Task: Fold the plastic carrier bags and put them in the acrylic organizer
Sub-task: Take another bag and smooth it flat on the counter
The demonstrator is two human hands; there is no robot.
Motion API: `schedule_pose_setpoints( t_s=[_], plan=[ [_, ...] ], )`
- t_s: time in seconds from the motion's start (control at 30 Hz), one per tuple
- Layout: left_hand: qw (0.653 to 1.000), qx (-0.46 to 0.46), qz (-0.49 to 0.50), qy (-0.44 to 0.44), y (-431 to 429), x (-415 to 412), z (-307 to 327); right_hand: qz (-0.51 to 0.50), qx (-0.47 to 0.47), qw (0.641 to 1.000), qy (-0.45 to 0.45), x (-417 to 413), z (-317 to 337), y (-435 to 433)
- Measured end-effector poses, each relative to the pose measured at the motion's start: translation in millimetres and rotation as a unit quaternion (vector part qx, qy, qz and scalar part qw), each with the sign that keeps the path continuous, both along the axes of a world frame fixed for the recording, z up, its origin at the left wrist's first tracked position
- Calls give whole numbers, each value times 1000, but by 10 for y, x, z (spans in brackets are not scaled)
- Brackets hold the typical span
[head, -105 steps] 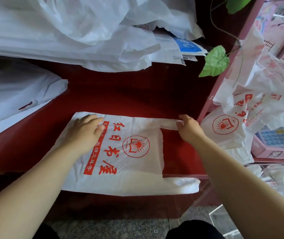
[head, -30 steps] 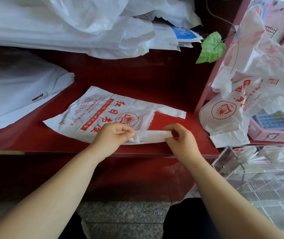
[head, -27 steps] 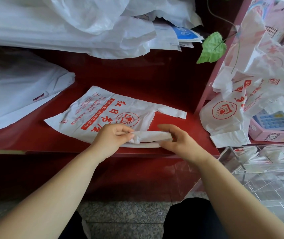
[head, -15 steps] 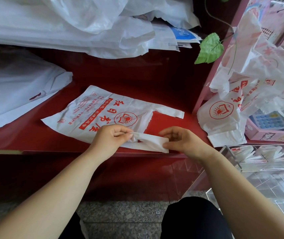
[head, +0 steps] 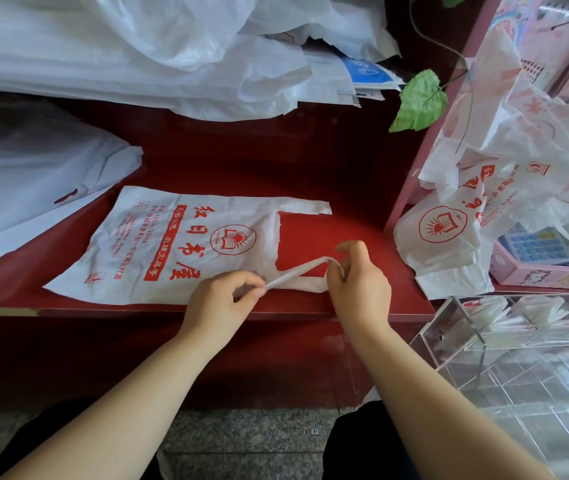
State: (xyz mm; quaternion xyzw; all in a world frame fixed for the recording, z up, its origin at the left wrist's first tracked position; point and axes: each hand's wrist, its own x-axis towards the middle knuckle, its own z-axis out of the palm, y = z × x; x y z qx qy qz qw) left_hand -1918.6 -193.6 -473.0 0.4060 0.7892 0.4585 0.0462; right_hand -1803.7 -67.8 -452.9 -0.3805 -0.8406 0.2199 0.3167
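Red, glossy wood makes up the bench (head: 310, 161), and that sheen is the first worry: thin film probably slides on it easily. Along the back edge and over the left end, white plastic sheeting (head: 137, 57) is heaped, well apart from the work. The acrylic organizer (head: 504, 368) stands below the bench's near right corner, with folded bags (head: 532, 310) lying in its upper compartments. It sits lower than the bench, so anything nudged off that corner may drop in unfolded or miss it. A heap of loose printed bags (head: 477, 216) slumps over the right end, near enough that a wide elbow could drag it down.

The carrier bag (head: 186, 244) being worked lies flat, print up, its lower side along the near edge. Nothing weighs its body down, so I judge that a firm tug could swing it over that edge. The left hand (head: 220, 299) pinches the near handle (head: 300, 280) at its root, thumb against forefinger. The right hand (head: 359, 289) has its fingers curled round the handle's free end, raised off the bench and bent back toward the left. If either pinch slips, the springy strip will likely unfold. Pulled too hard, it may stretch or tear at the root. The far handle (head: 307, 207) lies flat, untouched.
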Motion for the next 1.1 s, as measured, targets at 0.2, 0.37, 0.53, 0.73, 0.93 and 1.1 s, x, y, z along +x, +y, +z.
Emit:
schedule_pose_setpoints(
  t_s=[0.2, 0.37, 0.53, 0.73, 0.93, 1.1],
  plan=[
    [985, -17, -27, 167, -14, -63, -115, 56, -16, 998, -35, 154, 2, 129],
    [973, -30, -17, 230, 19, -74, -140, 90, -49, 995, -19, 251, -2, 144],
    [968, -28, -4, 249, 50, -67, -162, 24, 43, 997, -61, 178, -76, 71],
    [979, -69, -6, 193, 26, -74, -31, 23, -65, 996, -50, 104, -27, 136],
    [926, -318, -60, 195, -22, -364, 47, -44, -1, 995, -91, 67, 18, 258],
    [888, -408, -94, 193, -31, -500, 75, -81, -11, 987, -139, 134, 86, 442]
  ],
)
